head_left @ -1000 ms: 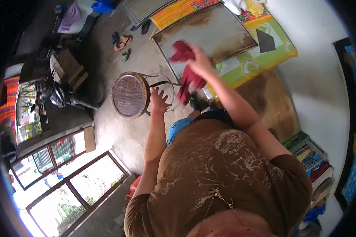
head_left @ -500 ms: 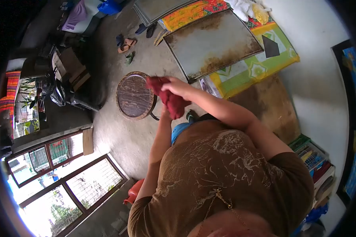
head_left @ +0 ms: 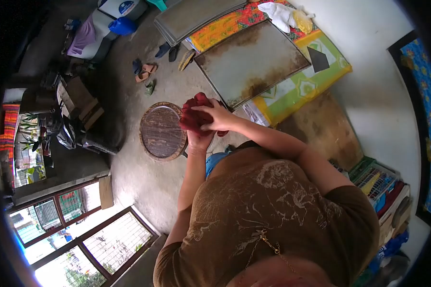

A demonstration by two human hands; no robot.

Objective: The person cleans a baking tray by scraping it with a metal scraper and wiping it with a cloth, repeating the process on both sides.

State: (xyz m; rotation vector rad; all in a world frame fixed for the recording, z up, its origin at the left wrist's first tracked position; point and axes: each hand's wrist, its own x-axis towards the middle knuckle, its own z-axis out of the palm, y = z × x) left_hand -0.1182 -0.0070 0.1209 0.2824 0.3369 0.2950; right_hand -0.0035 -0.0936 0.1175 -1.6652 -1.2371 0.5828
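A crumpled dark red cloth (head_left: pixel 194 116) is bunched up between my two hands, in front of my waist. My left hand (head_left: pixel 199 139) holds it from below, its fingers mostly hidden under the folds. From the right side, my right hand (head_left: pixel 219 117) grips the cloth, with thumb and fingers pressed into it. Just left of the hands, and lower down, stands a round stool (head_left: pixel 161 131) with a worn dark wooden top.
A rust-stained metal sheet (head_left: pixel 254 60) lies over a green and yellow patterned cover (head_left: pixel 299 93). Several sandals (head_left: pixel 146 71) are on the concrete floor. A motorcycle (head_left: pixel 67 134) stands at left; a crate (head_left: pixel 376 182) sits by the right wall.
The cloth has been gathered from a longer hanging bundle into a rounder bunch. My right hand has moved slightly down over it. The view has shifted a little.
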